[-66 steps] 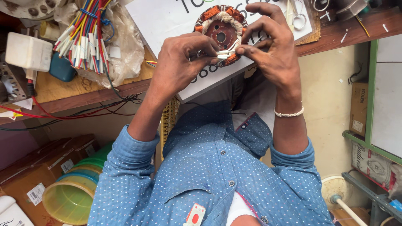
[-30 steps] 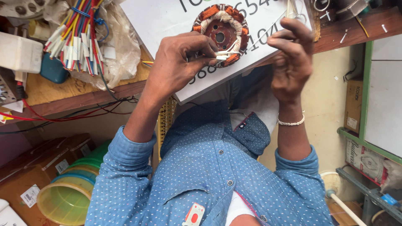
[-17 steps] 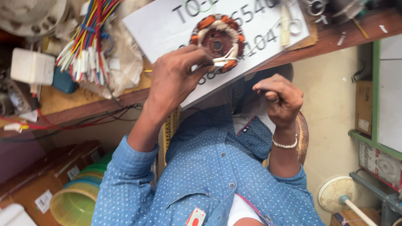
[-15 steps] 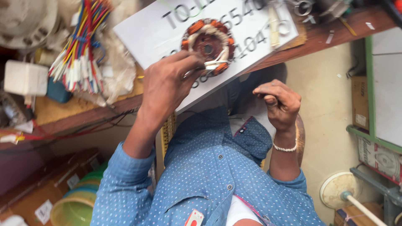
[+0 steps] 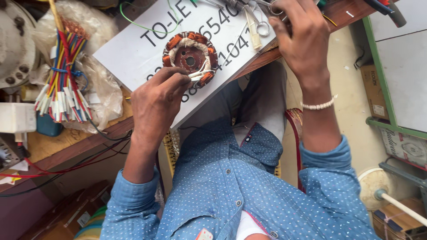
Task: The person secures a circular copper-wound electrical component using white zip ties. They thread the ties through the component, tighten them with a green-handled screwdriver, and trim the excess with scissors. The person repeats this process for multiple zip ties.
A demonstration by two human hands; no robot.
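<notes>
Nearest the camera is the person's blue dotted shirt [image 5: 231,195], both sleeves running up toward the counter [image 5: 66,149]. The left hand [image 5: 155,104] lies at the edge of a white printed board [image 5: 133,49], its fingertips pinched shut on the white sleeved leads [image 5: 198,75] that stick out from the rim of a round motor stator [image 5: 190,58] — a ring of copper-coloured coils around a brown core. The stator lies flat on the white board, just beyond the left hand's knuckles. The right hand [image 5: 302,40], a pale beaded bracelet [image 5: 318,105] at the wrist, reaches further out to the far edge of the board, well apart from the stator; its fingers curl down among small metal tools there, and whether its grip is closed on any of them cannot be told. Just beside it lies a pair of scissors [image 5: 260,20]. Off to the left, a bundle of coloured wires [image 5: 64,84] with white tips rests on crumpled clear plastic [image 5: 104,95].
</notes>
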